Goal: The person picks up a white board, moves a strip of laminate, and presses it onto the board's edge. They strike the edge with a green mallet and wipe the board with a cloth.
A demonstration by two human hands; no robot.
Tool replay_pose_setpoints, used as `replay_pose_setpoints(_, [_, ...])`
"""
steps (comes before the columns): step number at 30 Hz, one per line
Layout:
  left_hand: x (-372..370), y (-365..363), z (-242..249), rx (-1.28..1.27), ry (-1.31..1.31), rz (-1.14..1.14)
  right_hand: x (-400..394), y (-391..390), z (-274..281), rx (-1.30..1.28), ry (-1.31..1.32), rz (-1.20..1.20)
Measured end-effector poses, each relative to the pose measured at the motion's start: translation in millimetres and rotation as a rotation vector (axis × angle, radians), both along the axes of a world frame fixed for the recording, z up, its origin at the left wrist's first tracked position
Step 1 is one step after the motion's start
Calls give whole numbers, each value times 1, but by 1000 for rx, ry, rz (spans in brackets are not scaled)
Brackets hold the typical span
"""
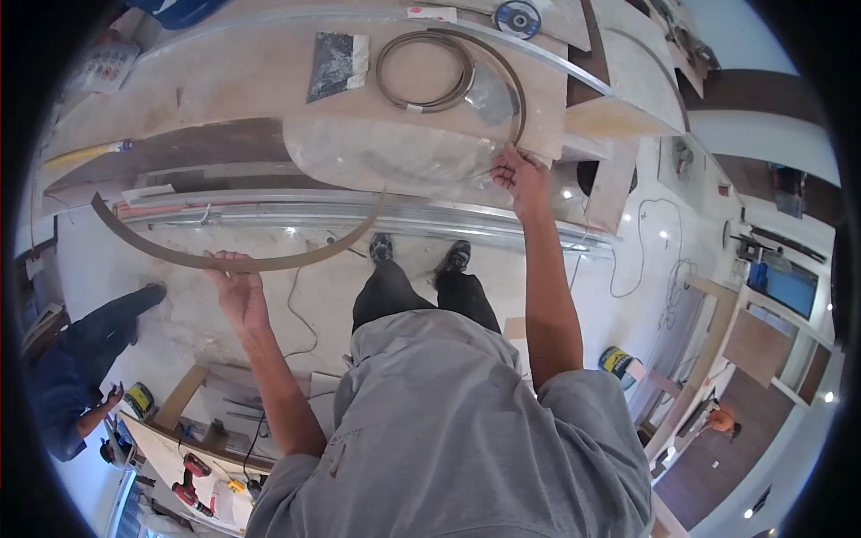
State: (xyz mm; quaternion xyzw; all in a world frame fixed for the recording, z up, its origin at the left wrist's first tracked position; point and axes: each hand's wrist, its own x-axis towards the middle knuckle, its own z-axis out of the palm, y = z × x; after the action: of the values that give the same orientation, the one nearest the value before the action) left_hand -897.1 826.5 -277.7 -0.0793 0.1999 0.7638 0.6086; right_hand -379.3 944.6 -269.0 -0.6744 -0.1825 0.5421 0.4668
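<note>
A long, thin brown edging strip (287,263) hangs in a shallow curve in front of the bench. My left hand (240,300) pinches it from below, near its middle, fingers closed. Over the bench's front edge, my right hand (522,182) is closed on the brown strip running down from a coil (468,79) of the same material. Whether both strips are one piece I cannot make out. Beside the coil lies a clear plastic bag (491,94). A dark, dusty packet (334,68) rests to the coil's left.
Metal channels (296,213) lie along the bench (224,81). A cutting disc (517,18) is at the back. Another person (76,359) stands at left. Red drills (190,480) are at lower left; a paint bucket (616,361) and cables (639,260) are on the right-hand floor.
</note>
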Motion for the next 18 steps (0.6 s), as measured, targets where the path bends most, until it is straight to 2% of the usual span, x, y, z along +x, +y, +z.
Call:
replay_pose_setpoints(3, [-15,-3,-7,-12,33,9,0,-17,8,67,86,21])
replay_pose_setpoints(6, [-27,-1,-7,10,-41,8,3,-49,27,93,278,2])
replay_pose_setpoints(9, [-34,8,-5,35,-96,-54,11,-83,49,57,356,-8])
replay_pose_setpoints(13, [-29,27,-1,9,-70,-82,22,-128,66,204,648,-32])
replay_pose_setpoints(16, [-17,42,1,38,-66,-155,22,-149,78,340,856,25])
replay_pose_setpoints(18, [-6,52,6,30,-6,-196,18,-152,86,438,902,108])
